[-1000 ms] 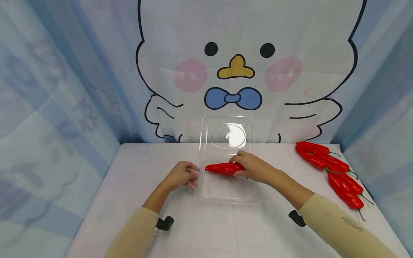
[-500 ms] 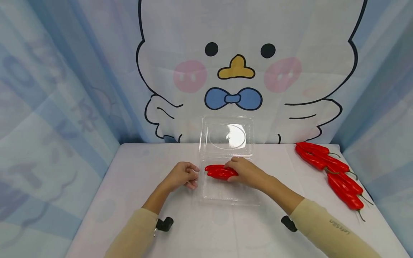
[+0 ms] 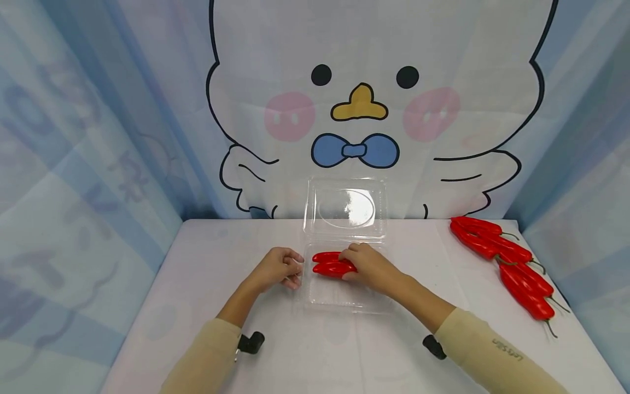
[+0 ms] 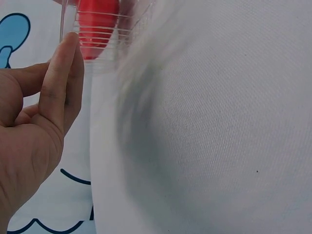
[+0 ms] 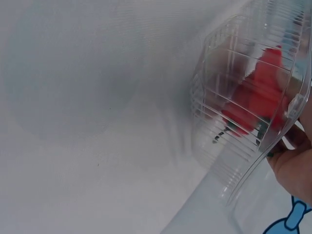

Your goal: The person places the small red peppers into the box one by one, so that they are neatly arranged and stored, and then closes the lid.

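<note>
A clear plastic clamshell box (image 3: 344, 298) lies on the table with its lid (image 3: 327, 210) raised at the back. Inside its base, a red chili pepper (image 3: 324, 256) lies crosswise, and a second red pepper (image 3: 331, 269) is alongside on the near side. My right hand (image 3: 371, 268) reaches into the box and grips the nearer pepper by its right end, hiding that end in the head view. Green stems show through the ribbed wall in the right wrist view. My left hand (image 3: 279, 267) is at the box's left side, fingers (image 4: 59, 73) fairly straight, a fingertip right at the wall.
Several more red peppers (image 3: 526, 284) lie in a staggered row at the table's right edge, stems outward. A white cloth covers the table (image 3: 334, 355). A curtain with a cartoon chick (image 3: 364, 49) hangs directly behind, and blue curtains (image 3: 74, 219) flank both sides.
My right hand has moved left and slightly nearer with its pepper, uncovering the other pepper behind it in the box. My left hand has stayed at the box's side.
</note>
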Tool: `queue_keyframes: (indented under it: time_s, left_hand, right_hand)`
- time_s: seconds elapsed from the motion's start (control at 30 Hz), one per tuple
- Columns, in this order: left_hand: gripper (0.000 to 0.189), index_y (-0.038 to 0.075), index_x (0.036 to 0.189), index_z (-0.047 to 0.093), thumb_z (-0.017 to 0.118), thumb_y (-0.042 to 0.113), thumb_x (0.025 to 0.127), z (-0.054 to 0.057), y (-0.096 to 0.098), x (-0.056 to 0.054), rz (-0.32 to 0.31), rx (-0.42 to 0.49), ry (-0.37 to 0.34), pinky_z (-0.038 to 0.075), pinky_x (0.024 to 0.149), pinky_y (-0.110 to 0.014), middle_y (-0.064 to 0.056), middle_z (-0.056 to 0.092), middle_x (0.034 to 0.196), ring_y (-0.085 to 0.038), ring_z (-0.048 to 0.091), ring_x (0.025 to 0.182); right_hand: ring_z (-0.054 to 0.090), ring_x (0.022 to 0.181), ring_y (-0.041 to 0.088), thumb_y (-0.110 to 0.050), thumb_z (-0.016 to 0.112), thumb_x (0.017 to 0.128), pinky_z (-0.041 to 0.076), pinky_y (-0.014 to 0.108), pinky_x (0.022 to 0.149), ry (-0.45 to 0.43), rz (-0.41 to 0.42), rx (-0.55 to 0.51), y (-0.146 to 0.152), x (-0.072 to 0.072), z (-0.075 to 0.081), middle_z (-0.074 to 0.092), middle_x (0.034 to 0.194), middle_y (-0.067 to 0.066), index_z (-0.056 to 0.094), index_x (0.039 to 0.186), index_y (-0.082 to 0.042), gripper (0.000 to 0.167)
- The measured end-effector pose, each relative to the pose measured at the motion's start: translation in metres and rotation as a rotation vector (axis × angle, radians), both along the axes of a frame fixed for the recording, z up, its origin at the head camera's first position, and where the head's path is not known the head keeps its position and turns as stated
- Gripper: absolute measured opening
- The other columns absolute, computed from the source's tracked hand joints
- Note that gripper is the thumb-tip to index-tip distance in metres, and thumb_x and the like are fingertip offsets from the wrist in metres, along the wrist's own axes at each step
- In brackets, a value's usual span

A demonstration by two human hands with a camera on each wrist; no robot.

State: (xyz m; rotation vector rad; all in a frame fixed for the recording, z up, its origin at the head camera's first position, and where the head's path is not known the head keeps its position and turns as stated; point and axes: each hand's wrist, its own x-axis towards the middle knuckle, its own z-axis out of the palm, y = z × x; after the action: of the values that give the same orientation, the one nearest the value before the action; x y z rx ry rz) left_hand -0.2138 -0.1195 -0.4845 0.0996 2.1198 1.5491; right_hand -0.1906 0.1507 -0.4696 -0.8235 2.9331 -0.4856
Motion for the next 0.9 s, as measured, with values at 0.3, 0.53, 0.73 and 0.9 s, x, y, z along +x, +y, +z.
queue_keyframes:
  time_s: [0.3, 0.53, 0.73, 0.9]
  left_hand:
    - [0.029, -0.007, 0.123, 0.063, 0.069, -0.001, 0.095, 0.001, 0.001, 0.001, 0.008, -0.013, 0.005, 0.064, 0.059, -0.031, -0.017, 0.069, 0.087, -0.016, 0.07, 0.062]
    - [0.028, -0.007, 0.122, 0.063, 0.068, -0.002, 0.095, 0.002, 0.001, 0.002, 0.008, -0.014, 0.008, 0.064, 0.059, -0.031, -0.016, 0.069, 0.086, -0.016, 0.07, 0.062]
    - [0.027, -0.006, 0.121, 0.063, 0.068, -0.002, 0.095, 0.0, 0.0, 0.001, 0.006, -0.017, 0.008, 0.064, 0.059, -0.032, -0.016, 0.069, 0.086, -0.016, 0.071, 0.063]
    - [0.027, -0.006, 0.122, 0.063, 0.069, -0.002, 0.095, 0.0, 0.0, 0.001, 0.006, -0.016, 0.003, 0.065, 0.06, -0.031, -0.015, 0.069, 0.086, -0.016, 0.071, 0.063]
  right_hand:
    - [0.061, 0.101, 0.02, -0.022, 0.088, 0.084, 0.061, 0.032, 0.086, -0.005, -0.043, -0.003, -0.006, 0.001, -0.008, 0.067, 0.109, 0.006, 0.072, 0.119, -0.008, 0.041]
    - [0.06, 0.101, 0.019, -0.022, 0.089, 0.082, 0.062, 0.031, 0.086, -0.034, -0.078, -0.021, -0.008, 0.004, -0.009, 0.065, 0.11, 0.006, 0.073, 0.121, -0.01, 0.043]
    - [0.058, 0.1, 0.019, -0.023, 0.089, 0.082, 0.061, 0.03, 0.085, 0.003, -0.069, -0.012, -0.008, 0.005, -0.012, 0.064, 0.108, 0.006, 0.073, 0.119, -0.01, 0.042]
    - [0.058, 0.099, 0.019, -0.025, 0.09, 0.081, 0.061, 0.03, 0.084, 0.035, -0.073, -0.004, -0.009, 0.006, -0.015, 0.064, 0.106, 0.006, 0.073, 0.117, -0.01, 0.042]
